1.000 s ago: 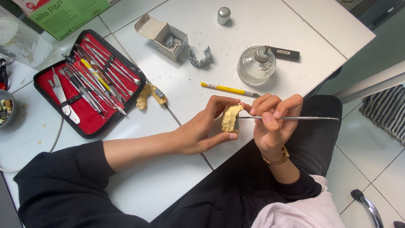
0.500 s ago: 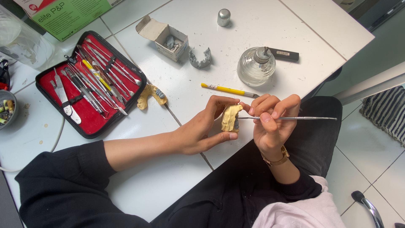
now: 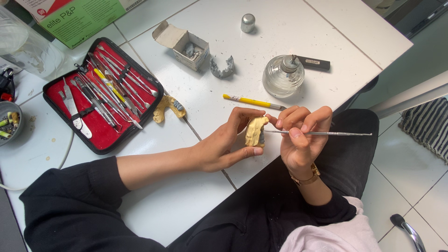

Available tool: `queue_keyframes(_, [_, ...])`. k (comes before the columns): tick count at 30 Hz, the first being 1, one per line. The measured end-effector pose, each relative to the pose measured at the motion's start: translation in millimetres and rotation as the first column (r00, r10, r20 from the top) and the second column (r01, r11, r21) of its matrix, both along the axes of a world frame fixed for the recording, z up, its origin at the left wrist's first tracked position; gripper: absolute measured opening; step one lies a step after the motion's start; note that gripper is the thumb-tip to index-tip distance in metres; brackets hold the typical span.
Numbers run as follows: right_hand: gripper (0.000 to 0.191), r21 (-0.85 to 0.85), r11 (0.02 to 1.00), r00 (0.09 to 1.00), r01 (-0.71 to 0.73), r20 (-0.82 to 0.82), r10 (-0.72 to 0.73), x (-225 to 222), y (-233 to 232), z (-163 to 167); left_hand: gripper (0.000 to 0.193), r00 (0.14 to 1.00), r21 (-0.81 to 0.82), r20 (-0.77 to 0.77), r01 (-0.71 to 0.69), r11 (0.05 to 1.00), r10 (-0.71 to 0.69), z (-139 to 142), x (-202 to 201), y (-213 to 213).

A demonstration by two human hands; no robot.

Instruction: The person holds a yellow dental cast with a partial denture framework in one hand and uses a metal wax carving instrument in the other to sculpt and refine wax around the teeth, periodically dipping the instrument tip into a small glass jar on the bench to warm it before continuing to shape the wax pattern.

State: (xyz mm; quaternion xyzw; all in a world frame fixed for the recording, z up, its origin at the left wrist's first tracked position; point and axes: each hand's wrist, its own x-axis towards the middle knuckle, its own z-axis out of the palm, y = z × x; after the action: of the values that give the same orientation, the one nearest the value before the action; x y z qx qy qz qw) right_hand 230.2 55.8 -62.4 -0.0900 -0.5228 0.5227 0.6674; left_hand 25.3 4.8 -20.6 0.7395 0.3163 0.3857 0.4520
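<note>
So the yellow cast [image 3: 255, 131] is up off the table, held at the table's front edge, above the person's lap. Left hand [image 3: 224, 144] pinches it, thumb underneath and fingers curled over the top. Right hand [image 3: 301, 137] has a pen-style grip on a thin metal tool [image 3: 322, 134], fingers bunched close together, and the tip sits right against the cast's side. The handle sticks out to the right, roughly level.

Just behind the hands there's a yellow pencil [image 3: 254, 101] lying on the white table [image 3: 326, 28], then a glass burner [image 3: 282, 77] a bit further back. Off to the left sits another yellow cast [image 3: 169, 108], touching the edge of an open red case [image 3: 100, 95] full of instruments. A small open box [image 3: 182, 44] and a grey cast [image 3: 222, 66] sit near the middle.
</note>
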Motion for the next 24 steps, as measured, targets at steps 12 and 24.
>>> queue_keyframes(12, [0.024,-0.025,1.000,1.000,0.014,-0.007,-0.014,1.3,0.8,-4.2,0.065,0.998,-0.013,0.050,0.025,1.000,-0.024,1.5,0.2,0.3])
queue_keyframes(24, [0.023,-0.007,1.000,0.999,0.026,0.019,-0.026,-0.7,0.2,-0.3,0.066,1.000,-0.007,-0.003,-0.016,1.000,0.016,4.3,-0.7,-0.4])
